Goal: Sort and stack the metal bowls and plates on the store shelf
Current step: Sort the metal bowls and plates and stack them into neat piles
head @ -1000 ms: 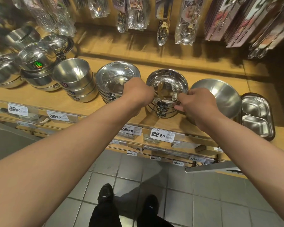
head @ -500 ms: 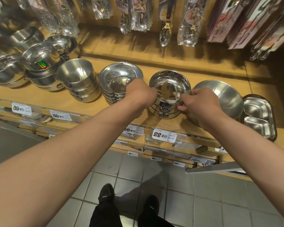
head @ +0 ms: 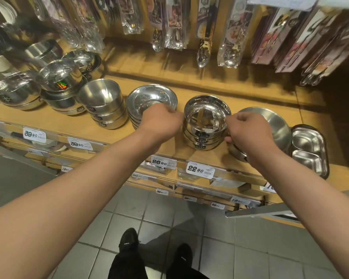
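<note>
A stack of small shiny metal bowls (head: pixel 207 119) stands at the middle of the wooden shelf (head: pixel 220 91). My left hand (head: pixel 161 121) grips the stack's left side with curled fingers. My right hand (head: pixel 248 130) pinches its right rim and side. Left of it sits a stack of shallow metal plates (head: pixel 151 97), partly behind my left hand. A large tilted metal bowl (head: pixel 274 125) leans right behind my right hand.
Deeper steel bowls (head: pixel 103 103) and wrapped lidded pots (head: pixel 60 81) fill the shelf's left. A divided metal tray (head: pixel 308 150) lies at the far right. Packaged spoons (head: pixel 204 47) hang above. Price tags (head: pixel 199 170) line the shelf edge; tiled floor and my shoes are below.
Both hands stay on the small bowl stack, shifting slightly upward at its sides. The view has tipped a little; nothing else on the shelf has moved.
</note>
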Demonstrator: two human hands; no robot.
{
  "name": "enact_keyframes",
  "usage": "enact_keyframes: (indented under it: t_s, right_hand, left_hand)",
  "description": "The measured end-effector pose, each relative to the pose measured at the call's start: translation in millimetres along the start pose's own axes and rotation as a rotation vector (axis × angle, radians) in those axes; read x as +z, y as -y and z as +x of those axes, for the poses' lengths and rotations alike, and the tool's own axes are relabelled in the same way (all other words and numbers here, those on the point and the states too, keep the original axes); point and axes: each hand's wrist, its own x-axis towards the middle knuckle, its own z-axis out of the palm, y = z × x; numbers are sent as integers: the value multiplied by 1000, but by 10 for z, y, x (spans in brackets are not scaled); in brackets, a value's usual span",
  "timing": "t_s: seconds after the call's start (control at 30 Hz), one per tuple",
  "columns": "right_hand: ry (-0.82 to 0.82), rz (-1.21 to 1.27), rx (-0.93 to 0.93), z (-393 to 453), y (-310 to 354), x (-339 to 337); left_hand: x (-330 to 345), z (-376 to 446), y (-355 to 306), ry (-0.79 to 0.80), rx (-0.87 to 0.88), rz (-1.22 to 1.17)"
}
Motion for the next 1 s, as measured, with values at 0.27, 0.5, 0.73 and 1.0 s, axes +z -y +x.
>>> enact_keyframes:
  t_s: [0.27, 0.5, 0.73, 1.0]
  right_hand:
    - [98, 255, -138, -495, 445, 31]
    - [286, 280, -167, -716, 871, 481]
    - [338, 352, -174, -893, 1509, 1323]
    - [344, 347, -72, -1028, 1882, 2005]
  left_hand:
    - [-1194, -506, 30, -43, 42, -126]
    - [-2321, -708, 350, -176, -2, -239]
    - [-3373, -488, 693, -247, 6, -300]
    - [-4229, -160, 1108, -269, -75, -290]
